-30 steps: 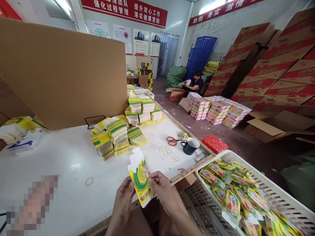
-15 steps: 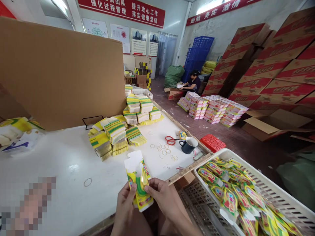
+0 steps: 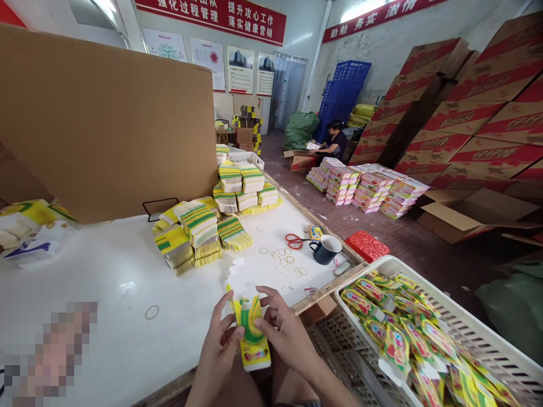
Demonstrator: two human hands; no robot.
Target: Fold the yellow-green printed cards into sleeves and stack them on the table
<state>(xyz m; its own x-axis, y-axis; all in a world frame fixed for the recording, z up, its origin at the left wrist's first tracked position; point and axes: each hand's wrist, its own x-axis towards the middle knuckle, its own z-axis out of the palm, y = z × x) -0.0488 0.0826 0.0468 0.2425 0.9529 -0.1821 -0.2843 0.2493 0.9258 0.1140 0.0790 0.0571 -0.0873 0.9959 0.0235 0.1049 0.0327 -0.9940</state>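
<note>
Between my two hands, at the table's near edge, is a small yellow and green printed carton [image 3: 253, 333] with white flaps at its far end. My left hand [image 3: 223, 330] grips its left side, thumb on the front and index finger along the edge. On the right side my right hand [image 3: 280, 328] holds it, thumb pressed to the printed face and fingers curled behind the edge. Bundles of flat cartons [image 3: 197, 226] lie stacked on the white table [image 3: 106, 271] beyond. Loose rubber bands [image 3: 286, 260] are scattered to the right of them.
A white plastic basket [image 3: 428, 271] full of folded cartons stands at my right. Red-handled scissors [image 3: 294, 241] and a dark mug [image 3: 326, 250] sit near the table's right edge. A cardboard sheet [image 3: 106, 124] rises at the back left. Someone [image 3: 335, 141] sits among boxes farther off.
The carton has turned and now shows its front more squarely, its far flaps seen narrower. My fingers have shifted along its sides, the right index finger lifting.
</note>
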